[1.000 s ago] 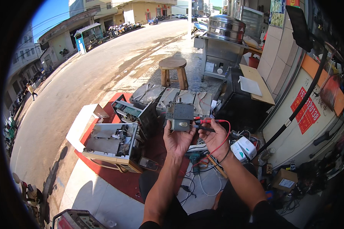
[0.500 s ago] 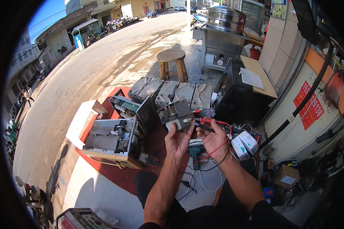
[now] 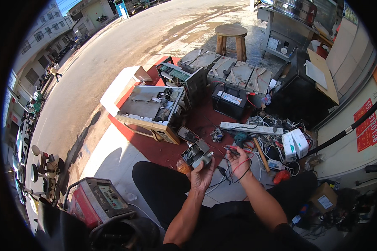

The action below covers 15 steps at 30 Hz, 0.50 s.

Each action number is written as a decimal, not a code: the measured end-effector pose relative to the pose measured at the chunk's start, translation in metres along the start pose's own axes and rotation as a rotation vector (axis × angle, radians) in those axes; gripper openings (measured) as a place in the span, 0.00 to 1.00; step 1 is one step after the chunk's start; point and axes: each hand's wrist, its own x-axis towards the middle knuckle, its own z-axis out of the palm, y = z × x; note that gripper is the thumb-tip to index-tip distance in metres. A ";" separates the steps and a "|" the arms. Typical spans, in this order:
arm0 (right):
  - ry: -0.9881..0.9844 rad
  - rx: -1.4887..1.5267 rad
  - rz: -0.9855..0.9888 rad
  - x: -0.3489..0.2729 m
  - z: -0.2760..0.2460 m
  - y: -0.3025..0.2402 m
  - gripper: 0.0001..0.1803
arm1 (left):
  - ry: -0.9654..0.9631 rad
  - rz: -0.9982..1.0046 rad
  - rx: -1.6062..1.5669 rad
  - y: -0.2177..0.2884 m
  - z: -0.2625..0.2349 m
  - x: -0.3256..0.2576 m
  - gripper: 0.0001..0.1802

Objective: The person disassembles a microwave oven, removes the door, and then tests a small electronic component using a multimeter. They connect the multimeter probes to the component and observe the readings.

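My left hand (image 3: 202, 174) holds a small grey metal box-shaped electrical part (image 3: 196, 153) with a ribbed face, tilted over my lap. My right hand (image 3: 238, 161) grips red and black test probes (image 3: 230, 150), their tips pointing left toward the part; the leads (image 3: 234, 169) loop down between my hands. A handheld meter (image 3: 187, 134) lies on the red mat (image 3: 155, 148) just beyond the part. My dark trousers fill the lower middle.
An opened beige appliance casing (image 3: 151, 111) sits on the mat ahead left. Batteries (image 3: 229, 100), a white power strip (image 3: 251, 128), tools and tangled wires lie ahead right. A wooden stool (image 3: 231, 37) stands farther out. A red generator (image 3: 97, 202) is at my lower left; a road runs left.
The view has tilted down and both hands have dropped closer to my lap. The grey part moved lower and turned in my left hand; the probes stay beside it.
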 end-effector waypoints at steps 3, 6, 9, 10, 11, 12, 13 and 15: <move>-0.035 -0.059 0.099 0.042 -0.006 0.051 0.08 | 0.053 0.145 0.038 0.033 -0.008 0.004 0.34; -0.179 -0.193 0.107 0.086 0.002 0.094 0.09 | -0.063 0.204 0.080 0.064 0.005 0.007 0.32; -0.193 -0.227 0.221 0.126 0.011 0.121 0.11 | -0.140 0.246 0.175 0.094 0.036 -0.002 0.36; -0.178 -0.217 0.278 0.137 0.015 0.131 0.12 | -0.146 0.286 0.211 0.102 0.050 -0.005 0.39; -0.091 -0.246 0.330 0.145 0.018 0.142 0.14 | -0.194 0.251 0.170 0.112 0.066 -0.008 0.43; -0.078 -0.232 0.334 0.153 0.022 0.153 0.15 | -0.218 0.264 0.214 0.121 0.082 -0.010 0.46; -0.163 -0.194 0.339 0.159 0.023 0.161 0.15 | -0.244 0.272 0.254 0.131 0.098 -0.011 0.49; -0.124 -0.233 0.349 0.171 0.026 0.174 0.15 | -0.346 0.256 0.206 0.152 0.130 -0.005 0.49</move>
